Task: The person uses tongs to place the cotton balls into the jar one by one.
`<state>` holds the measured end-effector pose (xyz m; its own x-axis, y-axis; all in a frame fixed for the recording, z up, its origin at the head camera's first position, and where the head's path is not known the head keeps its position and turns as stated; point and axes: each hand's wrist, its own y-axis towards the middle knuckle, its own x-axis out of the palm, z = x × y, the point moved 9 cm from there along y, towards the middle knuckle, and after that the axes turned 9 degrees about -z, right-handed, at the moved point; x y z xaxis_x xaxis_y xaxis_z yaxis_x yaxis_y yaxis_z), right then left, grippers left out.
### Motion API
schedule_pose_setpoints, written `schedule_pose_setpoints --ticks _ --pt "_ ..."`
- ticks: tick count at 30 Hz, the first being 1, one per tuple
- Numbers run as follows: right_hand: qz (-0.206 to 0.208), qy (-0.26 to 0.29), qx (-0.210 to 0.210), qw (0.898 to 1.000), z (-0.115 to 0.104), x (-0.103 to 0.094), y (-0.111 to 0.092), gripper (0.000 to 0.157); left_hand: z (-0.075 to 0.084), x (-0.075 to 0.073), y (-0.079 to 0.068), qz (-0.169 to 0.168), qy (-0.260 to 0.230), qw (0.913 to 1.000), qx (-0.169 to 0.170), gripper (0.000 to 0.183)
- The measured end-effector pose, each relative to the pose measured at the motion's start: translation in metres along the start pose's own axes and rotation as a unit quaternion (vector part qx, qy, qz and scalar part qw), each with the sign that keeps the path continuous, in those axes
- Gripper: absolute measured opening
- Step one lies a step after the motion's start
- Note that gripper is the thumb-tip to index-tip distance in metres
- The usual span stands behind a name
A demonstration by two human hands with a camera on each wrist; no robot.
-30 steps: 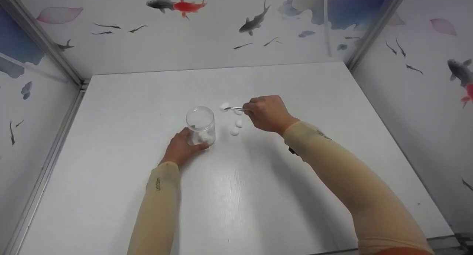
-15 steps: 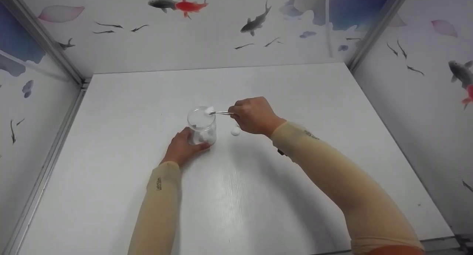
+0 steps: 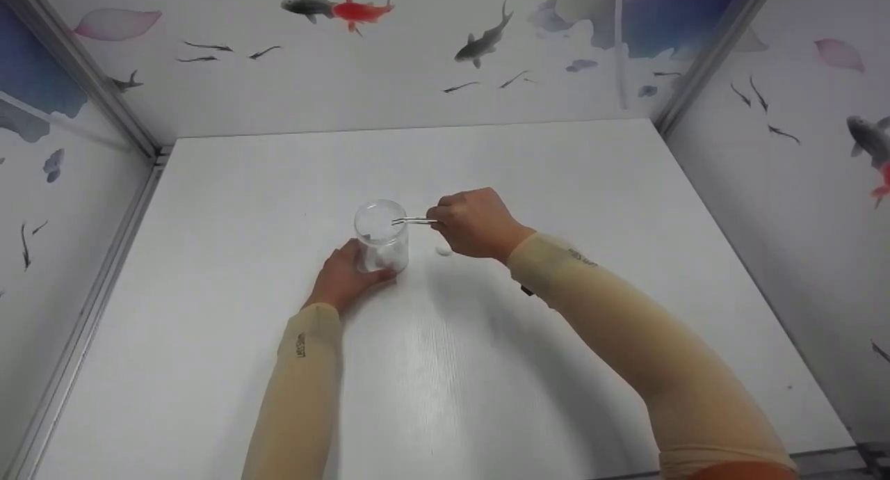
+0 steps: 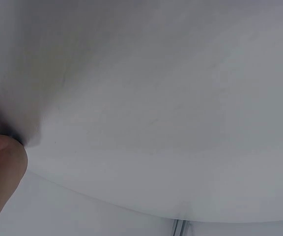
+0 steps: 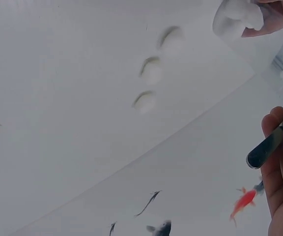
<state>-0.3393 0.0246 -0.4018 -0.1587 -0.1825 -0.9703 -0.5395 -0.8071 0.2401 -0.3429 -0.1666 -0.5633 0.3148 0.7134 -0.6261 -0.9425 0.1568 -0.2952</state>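
Note:
My left hand (image 3: 348,277) grips the lower part of a clear jar (image 3: 401,247) that stands upright with its mouth uncovered. White cotton balls (image 3: 381,258) lie inside it. Metal tweezers (image 3: 419,220) are pinched in my right hand (image 3: 475,222), their tips over the jar's mouth. Whether cotton is between the tips cannot be made out, white against white. One cotton ball (image 3: 443,251) shows on the table under my right hand. In the right wrist view three cotton balls (image 5: 152,73) lie in a row beside the jar. Only part of my left hand (image 4: 3,164) enters the left wrist view.
The white table (image 3: 229,209) carries the jar near its middle. Panels printed with fish (image 3: 480,45) stand along the back and both sides. A metal frame edge (image 3: 118,236) runs down the left side.
My right hand has moved left with the tweezers, bringing a cotton ball from the table to the jar's mouth; the ball no longer shows at the tips. My left hand stays on the jar.

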Motion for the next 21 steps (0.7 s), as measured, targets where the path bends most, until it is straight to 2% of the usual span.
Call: schedule_pose_setpoints --ticks 10,21 --pt "0.013 0.007 0.008 1.000 0.011 -0.006 -0.009 0.012 0.001 0.000 -0.001 -0.004 0.004 1.0000 -0.006 0.104" --pt "-0.015 0.002 0.056 0.998 0.045 0.003 -0.039 0.011 -0.001 0.002 0.001 -0.004 0.009 0.9999 0.002 0.102"
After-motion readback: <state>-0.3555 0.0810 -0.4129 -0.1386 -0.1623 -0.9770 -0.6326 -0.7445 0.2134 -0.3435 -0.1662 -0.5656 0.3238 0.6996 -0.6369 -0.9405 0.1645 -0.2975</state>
